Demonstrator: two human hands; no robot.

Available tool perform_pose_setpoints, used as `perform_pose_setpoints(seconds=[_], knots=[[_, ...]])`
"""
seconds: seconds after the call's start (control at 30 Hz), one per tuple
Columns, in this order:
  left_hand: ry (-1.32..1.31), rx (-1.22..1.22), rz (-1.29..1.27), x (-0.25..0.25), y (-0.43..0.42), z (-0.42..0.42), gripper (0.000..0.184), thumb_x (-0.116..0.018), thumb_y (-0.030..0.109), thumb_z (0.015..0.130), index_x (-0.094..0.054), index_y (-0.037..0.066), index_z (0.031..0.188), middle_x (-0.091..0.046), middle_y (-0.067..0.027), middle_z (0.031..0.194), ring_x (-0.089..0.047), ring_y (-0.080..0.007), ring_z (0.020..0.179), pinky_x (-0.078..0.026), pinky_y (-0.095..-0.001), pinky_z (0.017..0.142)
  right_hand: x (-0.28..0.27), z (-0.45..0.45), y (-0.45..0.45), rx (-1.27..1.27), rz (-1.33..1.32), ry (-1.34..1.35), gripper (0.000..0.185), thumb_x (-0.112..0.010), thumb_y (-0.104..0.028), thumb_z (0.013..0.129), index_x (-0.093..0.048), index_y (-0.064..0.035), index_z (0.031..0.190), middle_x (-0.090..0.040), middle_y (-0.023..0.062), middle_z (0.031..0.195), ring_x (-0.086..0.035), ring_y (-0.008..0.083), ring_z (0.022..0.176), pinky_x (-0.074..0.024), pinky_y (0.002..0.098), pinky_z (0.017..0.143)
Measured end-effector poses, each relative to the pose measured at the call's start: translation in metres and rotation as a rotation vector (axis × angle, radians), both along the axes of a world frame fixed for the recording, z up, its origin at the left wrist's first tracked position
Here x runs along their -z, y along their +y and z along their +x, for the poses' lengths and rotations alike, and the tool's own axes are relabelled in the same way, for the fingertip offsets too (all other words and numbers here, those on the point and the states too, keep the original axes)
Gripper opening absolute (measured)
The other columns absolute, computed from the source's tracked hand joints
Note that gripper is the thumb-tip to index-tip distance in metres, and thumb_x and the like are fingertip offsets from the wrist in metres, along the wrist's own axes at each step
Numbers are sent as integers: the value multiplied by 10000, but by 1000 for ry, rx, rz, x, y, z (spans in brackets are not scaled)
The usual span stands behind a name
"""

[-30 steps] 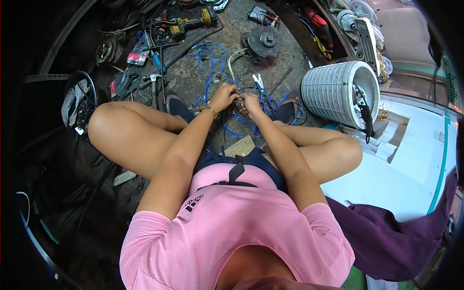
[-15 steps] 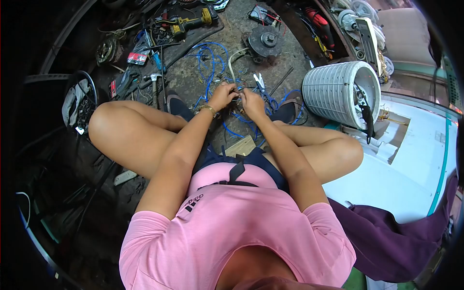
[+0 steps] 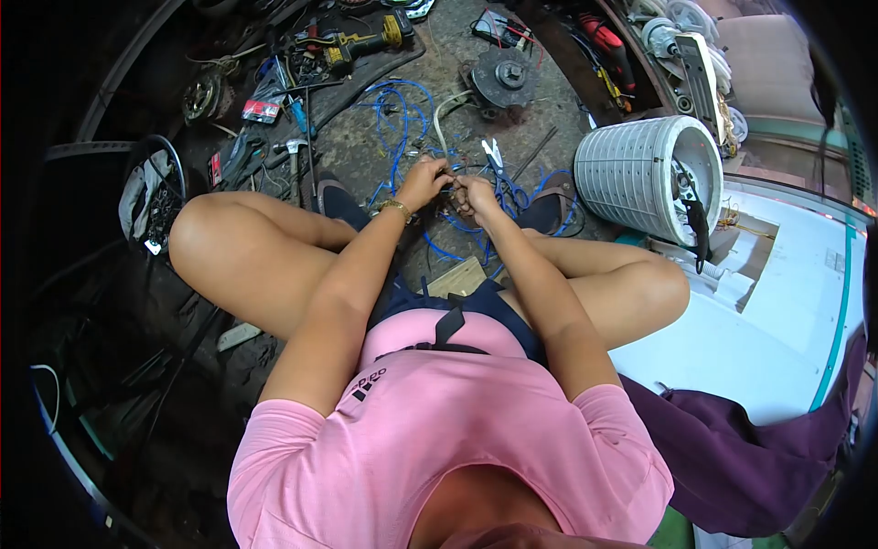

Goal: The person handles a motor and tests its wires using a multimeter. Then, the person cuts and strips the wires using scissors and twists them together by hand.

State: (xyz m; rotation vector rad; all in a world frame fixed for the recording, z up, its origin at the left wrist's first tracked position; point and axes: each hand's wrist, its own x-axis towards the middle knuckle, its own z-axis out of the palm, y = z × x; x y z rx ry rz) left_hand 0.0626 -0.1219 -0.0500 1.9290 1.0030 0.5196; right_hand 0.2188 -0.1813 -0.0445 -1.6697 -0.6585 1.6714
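Observation:
A pale cable runs from the round dark motor down to my two hands. My left hand is closed in a pinch at the cable's end. Close beside it, my right hand is curled with fingers pressed together, at the thin wires of the same end. The fingers hide the exact wire each one grips. White-bladed scissors with dark blue handles lie just beyond my right hand. Loose blue wire coils on the floor around both hands.
A white perforated washing machine drum lies on its side at the right. At the upper left are a yellow cordless drill, a hammer and other tools. A small meter with red leads lies beyond the motor. A wooden block is between my legs.
My right hand has turned over and drawn slightly back toward me, its fingers now curled. My left hand stays nearly in place at the cable.

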Motion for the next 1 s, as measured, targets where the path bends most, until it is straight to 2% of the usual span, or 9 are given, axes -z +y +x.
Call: perform_pose_setpoints(seconds=[0.07,0.13,0.33,0.43,0.63,0.77,0.87,0.93,1.0], knots=[[-62,-47,31,-3,1,-1,169,-660,167,791,-638,47,908,-635,-142,841,-575,-318,889,-452,-394,783,-2,7,1,165,-285,452,172,-462,-236,940,-503,-73,904,-493,28,566,-388,132,421,-258,264,360],[-183,-130,72,6,0,-3,182,-674,162,781,-658,52,925,-645,-129,821,-589,-303,920,-456,-374,812,-8,6,3,231,-307,422,175,-440,-240,952,-494,-80,903,-481,32,559,-368,133,416,-223,253,346],[-351,-269,-743,18,14,-22,239,-548,207,927,-678,6,933,-650,-25,821,-585,-147,767,-461,-292,746,-15,14,5,258,-285,326,211,-456,-263,956,-527,-66,933,-509,39,574,-429,133,421,-250,247,344],[-408,-257,-843,25,18,-26,306,-440,247,983,-647,24,950,-601,-11,748,-518,-99,664,-441,-258,650,-18,8,-1,220,-197,244,251,-493,-299,946,-553,-55,941,-525,40,583,-456,119,418,-279,244,343],[-432,-237,-780,17,16,-28,306,-371,319,1004,-525,57,969,-462,5,632,-440,-94,562,-412,-256,562,-23,-16,-23,143,-71,-213,280,-594,-318,888,-589,-38,889,-569,33,600,-476,101,422,-313,244,350],[-397,-235,-712,15,14,-26,297,-367,346,1004,-486,75,974,-412,8,619,-415,-91,537,-418,-267,544,-25,-36,-30,-33,357,-775,190,-657,-267,829,-672,-92,900,-630,39,656,-625,196,605,-458,320,505],[-477,-293,-755,20,16,-20,299,-379,354,999,-472,72,971,-406,-1,624,-397,-102,527,-437,-276,557,-28,-55,-30,-29,-165,-97,237,-636,-254,853,-612,-79,1011,-627,30,762,-604,170,600,-486,308,532],[-483,-316,-793,16,16,-18,285,-389,347,996,-460,74,957,-410,-4,637,-411,-117,537,-448,-286,577,-26,-77,-29,212,-422,305,322,-619,-277,871,-535,-83,1113,-611,62,930,-633,218,658,-515,332,550],[-515,-368,-836,11,14,-18,254,-398,317,991,-448,73,946,-417,-11,651,-432,-133,549,-456,-296,595,-12,-95,-26,337,-360,417,266,-538,-246,921,-490,-98,1137,-582,77,990,-638,243,700,-522,349,549]])
